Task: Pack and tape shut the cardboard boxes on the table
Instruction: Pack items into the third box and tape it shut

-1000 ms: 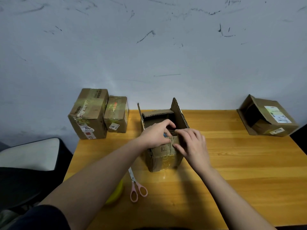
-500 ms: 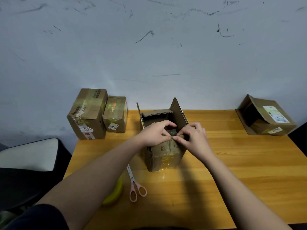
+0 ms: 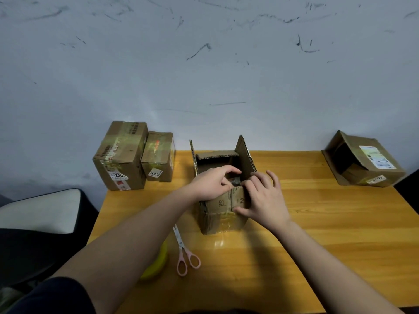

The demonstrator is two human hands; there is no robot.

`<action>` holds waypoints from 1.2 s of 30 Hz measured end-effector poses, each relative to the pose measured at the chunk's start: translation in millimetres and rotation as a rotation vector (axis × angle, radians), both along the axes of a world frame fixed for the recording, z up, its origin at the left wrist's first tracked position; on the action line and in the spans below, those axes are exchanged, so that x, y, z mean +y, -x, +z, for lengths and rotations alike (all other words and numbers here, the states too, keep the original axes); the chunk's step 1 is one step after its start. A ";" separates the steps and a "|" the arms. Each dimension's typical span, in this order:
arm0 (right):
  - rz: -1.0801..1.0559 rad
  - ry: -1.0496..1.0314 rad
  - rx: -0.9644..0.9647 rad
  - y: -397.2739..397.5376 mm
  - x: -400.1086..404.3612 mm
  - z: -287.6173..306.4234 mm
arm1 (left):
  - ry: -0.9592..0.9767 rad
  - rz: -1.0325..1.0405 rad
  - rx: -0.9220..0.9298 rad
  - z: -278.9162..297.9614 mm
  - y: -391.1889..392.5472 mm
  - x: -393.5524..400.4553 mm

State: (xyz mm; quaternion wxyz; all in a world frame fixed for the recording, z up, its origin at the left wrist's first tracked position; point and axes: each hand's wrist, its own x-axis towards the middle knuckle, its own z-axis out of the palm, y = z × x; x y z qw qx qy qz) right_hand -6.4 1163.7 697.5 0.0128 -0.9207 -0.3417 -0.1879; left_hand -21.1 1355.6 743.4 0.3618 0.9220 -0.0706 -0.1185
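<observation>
Since half a second ago the right hand [image 3: 264, 200] has dropped from the box's rim onto its near face, thumb now low on the cardboard and fingers spread across the top edge; the left hand [image 3: 212, 183] has hardly shifted. The open cardboard box [image 3: 223, 219] stands mid-table [image 3: 328, 234], its side flaps upright and its far flap tipped inward. The left hand's curled fingers pinch the near flap at the rim, while the right lies nearly flat, pressing rather than gripping. To do this well, probably press the near flap squarely down over the dark contents before folding the tall side flaps. The pink-handled scissors [image 3: 184, 254] and yellow tape roll [image 3: 156, 265] lie close by.
</observation>
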 end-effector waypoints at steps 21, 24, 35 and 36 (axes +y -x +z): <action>-0.029 -0.129 0.010 -9.1 2.1 -4.6 | 0.032 -0.078 0.012 2.7 -5.4 -2.4; -0.090 -0.113 -0.021 -9.1 0.1 -4.8 | 0.024 -0.081 0.006 0.8 -6.8 -5.0; -0.123 -0.003 -0.048 -3.2 6.8 -7.7 | 0.046 -0.087 0.014 -1.2 -7.8 -4.5; -0.122 -0.026 -0.041 -3.5 6.3 -8.2 | 0.052 -0.094 0.019 -0.9 -8.1 -3.8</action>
